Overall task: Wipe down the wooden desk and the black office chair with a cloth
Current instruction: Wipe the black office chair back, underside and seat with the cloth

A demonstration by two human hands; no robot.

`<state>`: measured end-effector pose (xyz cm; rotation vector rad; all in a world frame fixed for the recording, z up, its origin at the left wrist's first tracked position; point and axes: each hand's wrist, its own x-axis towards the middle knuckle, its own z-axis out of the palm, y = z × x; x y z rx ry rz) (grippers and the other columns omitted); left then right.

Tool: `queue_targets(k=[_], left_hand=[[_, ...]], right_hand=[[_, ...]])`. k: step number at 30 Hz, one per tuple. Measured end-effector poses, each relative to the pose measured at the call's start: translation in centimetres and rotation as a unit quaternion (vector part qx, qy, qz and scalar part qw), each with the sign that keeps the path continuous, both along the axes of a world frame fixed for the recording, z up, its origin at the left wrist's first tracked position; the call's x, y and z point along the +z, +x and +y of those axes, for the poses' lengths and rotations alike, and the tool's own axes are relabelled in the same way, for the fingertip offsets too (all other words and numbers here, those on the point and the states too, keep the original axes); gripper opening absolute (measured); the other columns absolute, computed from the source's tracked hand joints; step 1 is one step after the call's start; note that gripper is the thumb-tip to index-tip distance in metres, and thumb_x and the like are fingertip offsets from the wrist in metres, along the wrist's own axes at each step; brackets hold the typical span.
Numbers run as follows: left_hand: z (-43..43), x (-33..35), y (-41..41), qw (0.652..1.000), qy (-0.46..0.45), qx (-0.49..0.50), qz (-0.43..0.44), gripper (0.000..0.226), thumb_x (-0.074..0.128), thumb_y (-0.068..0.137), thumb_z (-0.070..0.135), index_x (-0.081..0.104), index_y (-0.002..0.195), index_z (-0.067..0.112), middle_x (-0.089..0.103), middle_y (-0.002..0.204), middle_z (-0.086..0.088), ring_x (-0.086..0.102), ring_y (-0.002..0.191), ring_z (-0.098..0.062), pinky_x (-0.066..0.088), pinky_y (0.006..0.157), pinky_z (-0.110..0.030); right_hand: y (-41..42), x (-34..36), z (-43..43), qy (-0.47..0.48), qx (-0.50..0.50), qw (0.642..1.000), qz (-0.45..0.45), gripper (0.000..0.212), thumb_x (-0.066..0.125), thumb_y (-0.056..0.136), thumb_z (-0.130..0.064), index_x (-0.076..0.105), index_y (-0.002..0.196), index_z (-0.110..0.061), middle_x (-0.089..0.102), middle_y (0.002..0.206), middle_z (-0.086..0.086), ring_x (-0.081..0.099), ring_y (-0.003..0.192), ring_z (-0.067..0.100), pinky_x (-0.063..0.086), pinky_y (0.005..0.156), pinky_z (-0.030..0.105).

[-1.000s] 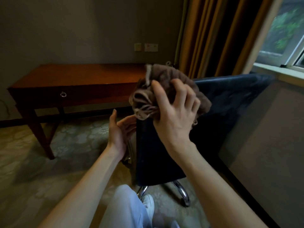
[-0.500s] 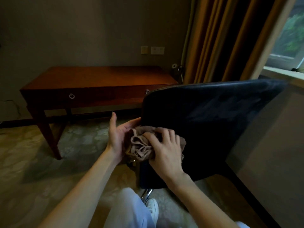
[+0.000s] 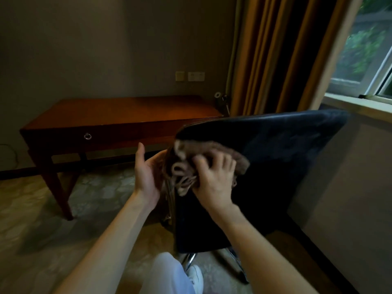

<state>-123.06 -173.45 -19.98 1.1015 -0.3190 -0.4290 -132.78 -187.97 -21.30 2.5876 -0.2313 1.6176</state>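
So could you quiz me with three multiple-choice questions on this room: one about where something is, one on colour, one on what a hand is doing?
1. Where is the cloth?
A. on the desk
B. against the chair back
C. on the floor

2. What colour is the office chair?
A. black
B. white
C. red

3. What is the right hand doing?
A. hanging empty
B. pulling a drawer ring
C. gripping the cloth

Answers: 1 B, the cloth is pressed to the backrest; 2 A, its upholstery is dark black; 3 C, its fingers curl into the bunched cloth.
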Motion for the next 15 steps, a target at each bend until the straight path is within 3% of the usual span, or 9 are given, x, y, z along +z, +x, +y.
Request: queue_targets(k=[4,7,9,12,15], left_hand=[[0.6,-0.2,1.6,1.0,-0.001,0.002,-0.023,0.089,0.018,0.096,0.081,0.078,0.12,0.019,0.07,0.132,-0.011,0.066,0.125,-0.025,0.044,0.105,-0.048],[1.2,0.1,2.6,1.0,-0.008,0.021,-0.015,0.087,0.021,0.097,0.079,0.079,0.116,0.018,0.072,0.128,-0.01,0.068,0.122,-0.025,0.046,0.104,-0.046],[1.4,0.3,3.3,0.999,-0.014,0.038,0.0,0.086,0.026,0.095,0.081,0.078,0.117,0.016,0.073,0.127,-0.013,0.067,0.122,-0.029,0.048,0.103,-0.049],[1.5,1.0,3.6,0.999,-0.03,0.026,-0.004,0.086,0.025,0.097,0.077,0.07,0.13,0.012,0.068,0.134,-0.017,0.059,0.131,-0.037,0.04,0.114,-0.056],[1.0,2.8,2.6,0.991,0.019,0.098,-0.084,0.067,0.025,0.105,0.066,0.064,0.136,0.021,0.071,0.131,-0.001,0.061,0.129,-0.023,0.042,0.113,-0.047]], right_hand=[[1.3,-4.6,0.4,-0.054,0.026,0.986,0.153,0.051,0.073,0.075,-0.039,0.057,0.122,-0.027,0.046,0.116,0.008,0.047,0.101,0.033,0.043,0.082,0.047],[0.9,-2.5,0.9,-0.07,0.065,0.979,0.179,0.049,0.065,0.078,-0.04,0.056,0.124,-0.026,0.047,0.116,0.008,0.044,0.102,0.031,0.048,0.082,0.047],[-0.4,-0.1,1.2,-0.073,0.097,0.986,0.116,0.041,0.059,0.085,-0.037,0.061,0.123,-0.021,0.051,0.116,0.01,0.046,0.1,0.032,0.046,0.08,0.045],[-2.7,4.8,1.1,-0.081,0.089,0.992,-0.035,0.034,0.059,0.096,-0.04,0.06,0.124,-0.022,0.05,0.123,0.012,0.048,0.106,0.033,0.038,0.085,0.043],[-4.1,9.8,0.5,-0.109,0.017,0.987,-0.114,0.036,0.061,0.097,-0.045,0.054,0.127,-0.026,0.044,0.125,0.009,0.045,0.109,0.033,0.035,0.088,0.043]])
